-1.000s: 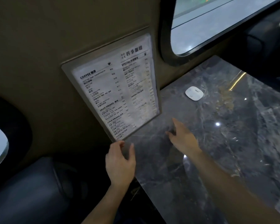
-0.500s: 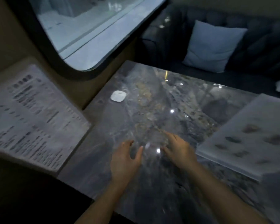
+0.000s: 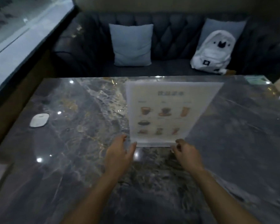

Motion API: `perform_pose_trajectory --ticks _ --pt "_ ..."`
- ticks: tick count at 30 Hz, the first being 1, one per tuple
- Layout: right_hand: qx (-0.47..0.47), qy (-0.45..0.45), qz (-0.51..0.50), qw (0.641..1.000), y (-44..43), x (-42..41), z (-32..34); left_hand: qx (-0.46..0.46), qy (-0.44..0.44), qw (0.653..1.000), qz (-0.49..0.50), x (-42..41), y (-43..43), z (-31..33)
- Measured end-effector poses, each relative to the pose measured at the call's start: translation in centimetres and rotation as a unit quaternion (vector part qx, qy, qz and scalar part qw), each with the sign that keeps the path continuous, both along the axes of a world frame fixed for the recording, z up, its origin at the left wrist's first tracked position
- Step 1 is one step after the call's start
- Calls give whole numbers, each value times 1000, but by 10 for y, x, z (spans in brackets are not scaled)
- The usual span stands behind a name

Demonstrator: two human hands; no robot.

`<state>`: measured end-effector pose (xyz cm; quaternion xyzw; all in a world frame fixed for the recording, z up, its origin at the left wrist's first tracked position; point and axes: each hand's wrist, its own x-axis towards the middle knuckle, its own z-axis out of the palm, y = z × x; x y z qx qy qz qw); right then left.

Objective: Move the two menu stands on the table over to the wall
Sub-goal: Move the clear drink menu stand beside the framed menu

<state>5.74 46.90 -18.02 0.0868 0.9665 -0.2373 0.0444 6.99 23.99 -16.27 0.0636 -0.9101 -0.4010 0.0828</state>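
Observation:
A clear menu stand (image 3: 166, 110) with pictures of drinks stands upright in the middle of the dark marble table (image 3: 71, 159). My left hand (image 3: 120, 154) is at its lower left corner, fingers spread, thumb touching the base edge. My right hand (image 3: 187, 152) is at its lower right corner, fingers curled at the base. Neither hand visibly grips the stand. The other menu stand, the one with the coffee list, is out of view to the left.
A small white oval device (image 3: 39, 120) lies near the table's left edge by the wall and window (image 3: 14, 38). Beyond the table is a dark sofa with a pale cushion (image 3: 132, 44) and a white backpack (image 3: 213, 52).
The view swung right, from the text menu stand at the wall to the picture menu stand. Both hands left the first stand and moved across to the base of the second.

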Motion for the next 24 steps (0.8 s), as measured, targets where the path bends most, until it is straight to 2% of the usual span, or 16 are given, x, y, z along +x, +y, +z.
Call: perform_pose_trajectory --ticks 4,8,13,17,24 --pt "-126 47 -100 986 29 -8 5 69 -28 997 -24 -17 17 2" --pt "-246 89 -85 962 28 -18 10 121 -8 993 14 -22 22 2" --pt "-274 122 -70 951 18 -22 7 143 23 989 -17 -28 19 6" --pt "-294 148 -71 942 12 -27 10 119 35 992 14 -35 12 9" --pt "-297 140 -38 944 -18 -48 20 153 40 985 69 -30 -17 17"
